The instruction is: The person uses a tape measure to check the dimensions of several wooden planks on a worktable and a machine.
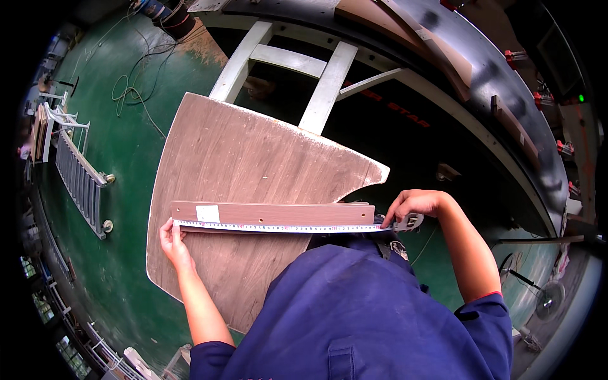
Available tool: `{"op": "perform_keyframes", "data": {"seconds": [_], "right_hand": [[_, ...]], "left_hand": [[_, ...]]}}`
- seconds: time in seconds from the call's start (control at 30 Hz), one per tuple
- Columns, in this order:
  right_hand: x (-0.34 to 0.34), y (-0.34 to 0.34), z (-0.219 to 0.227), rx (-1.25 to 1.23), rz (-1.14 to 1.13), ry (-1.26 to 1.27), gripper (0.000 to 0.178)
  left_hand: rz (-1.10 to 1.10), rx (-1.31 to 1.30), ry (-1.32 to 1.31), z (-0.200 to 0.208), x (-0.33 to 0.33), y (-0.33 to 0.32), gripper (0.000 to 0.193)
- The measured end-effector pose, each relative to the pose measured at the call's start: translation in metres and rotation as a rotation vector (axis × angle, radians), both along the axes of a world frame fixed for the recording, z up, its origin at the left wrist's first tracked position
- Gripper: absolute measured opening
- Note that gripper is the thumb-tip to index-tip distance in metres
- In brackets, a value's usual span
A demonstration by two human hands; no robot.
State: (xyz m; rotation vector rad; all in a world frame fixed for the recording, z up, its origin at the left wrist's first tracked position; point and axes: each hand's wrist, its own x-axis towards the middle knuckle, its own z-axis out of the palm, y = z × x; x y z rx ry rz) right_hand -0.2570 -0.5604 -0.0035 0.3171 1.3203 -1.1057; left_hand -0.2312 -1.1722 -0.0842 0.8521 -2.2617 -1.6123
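A narrow wood-look board strip [297, 213] with small holes and a white label [207, 213] lies on a wood-grain board [234, 152] with worn edges; more strips seem stacked beneath it. Along the strip's near edge stretches the white blade of a tape measure [278, 228]. My left hand [175, 244] pinches the blade's end at the strip's left end. At the right, past the strip's other end, my right hand [415, 206] is closed at the tape measure's case, its fingers on the blade where it comes out. The hand partly hides the case.
A dark-topped machine table [500, 82] with pale frame legs [326, 88] stands beyond the board, carrying further board pieces [437, 47]. A roller stand [80, 180] on casters is on the green floor at the left. Loose cable [130, 92] lies near a dark bucket [177, 22].
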Motion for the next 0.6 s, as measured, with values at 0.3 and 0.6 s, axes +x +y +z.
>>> {"op": "perform_keyframes", "data": {"seconds": [0.3,0.6], "right_hand": [[0.001,0.000,-0.007,-0.030,0.024,0.070,0.047],[0.002,0.003,-0.008,0.023,-0.008,0.013,0.045]], "left_hand": [[0.032,-0.006,0.020,0.005,0.002,0.007,0.020],[0.023,0.029,0.025,0.008,0.002,0.012,0.019]]}}
